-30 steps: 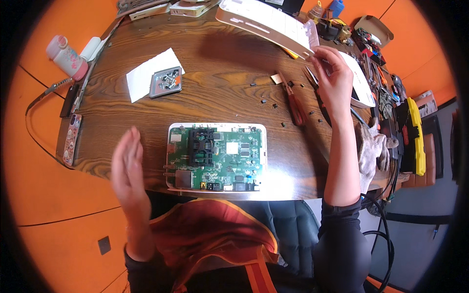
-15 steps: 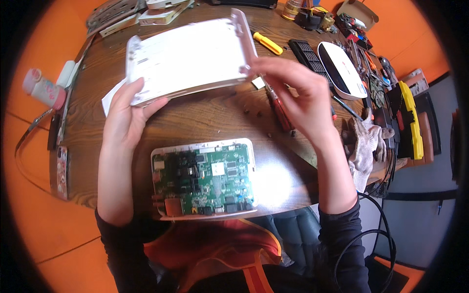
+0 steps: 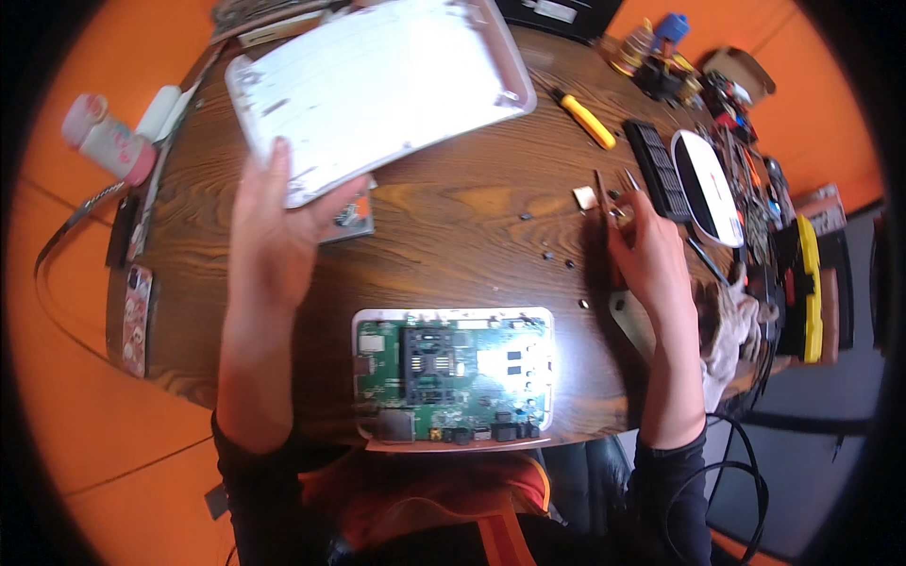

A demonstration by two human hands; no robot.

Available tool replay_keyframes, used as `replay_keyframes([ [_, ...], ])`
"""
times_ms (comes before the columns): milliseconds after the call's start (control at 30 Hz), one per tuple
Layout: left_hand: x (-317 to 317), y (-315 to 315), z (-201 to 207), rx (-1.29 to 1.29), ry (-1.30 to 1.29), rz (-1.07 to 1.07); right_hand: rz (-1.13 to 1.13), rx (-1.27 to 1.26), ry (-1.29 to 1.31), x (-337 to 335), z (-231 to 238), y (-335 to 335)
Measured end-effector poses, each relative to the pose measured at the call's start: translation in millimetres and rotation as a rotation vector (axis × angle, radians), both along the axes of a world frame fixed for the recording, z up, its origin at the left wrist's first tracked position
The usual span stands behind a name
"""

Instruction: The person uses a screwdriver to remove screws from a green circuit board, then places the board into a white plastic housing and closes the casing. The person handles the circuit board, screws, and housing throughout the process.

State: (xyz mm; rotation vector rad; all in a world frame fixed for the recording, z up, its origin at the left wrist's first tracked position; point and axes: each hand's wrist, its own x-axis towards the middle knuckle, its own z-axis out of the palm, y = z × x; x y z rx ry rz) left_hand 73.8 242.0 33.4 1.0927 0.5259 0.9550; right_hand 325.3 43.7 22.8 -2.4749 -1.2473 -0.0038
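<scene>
A white plastic device cover [image 3: 387, 90] is raised over the far left part of the table, its inner side facing me. Its near left corner is gripped by my left hand [image 3: 269, 231], thumb below and fingers at the edge. Over on the right, my right hand [image 3: 651, 250] has its fingers closed round a slim, reddish-brown tool [image 3: 601, 193] with a pointed end; blur hides its exact kind. Close to me lies the other half of the casing, with a green circuit board [image 3: 453, 377] in it, component side up. Neither hand touches the board.
Beyond the right hand are a yellow-handled screwdriver [image 3: 587, 123], a black bit case [image 3: 658, 170] and a white oval device [image 3: 708, 189]. Small dark bits [image 3: 548, 256] are scattered mid-table. Grey work gloves [image 3: 727, 330] lie at the right edge. A phone [image 3: 138, 321] is at left.
My left hand has tilted the cover and carried it farther away. My right hand has let go of the cover and moved right, down to the slim tool. The whole view has shifted.
</scene>
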Motion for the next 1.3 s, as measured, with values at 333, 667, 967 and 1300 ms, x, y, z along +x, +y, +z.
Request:
replay_keyframes([
  [333,7,-10,8,0.021,-0.138,-0.077,0.046,0.187,-0.167,-8,5,9],
  [667,11,-19,-13,0.635,0.041,-0.24,0.212,0.637,0.816,-37,8,16],
  [967,21,-18,-22,0.787,0.489,-0.024,0.36,0.78,0.275,-28,-10,15],
  [1300,18,-13,-18,0.458,0.316,-0.17,0.432,0.783,0.173,-30,-18,23],
])
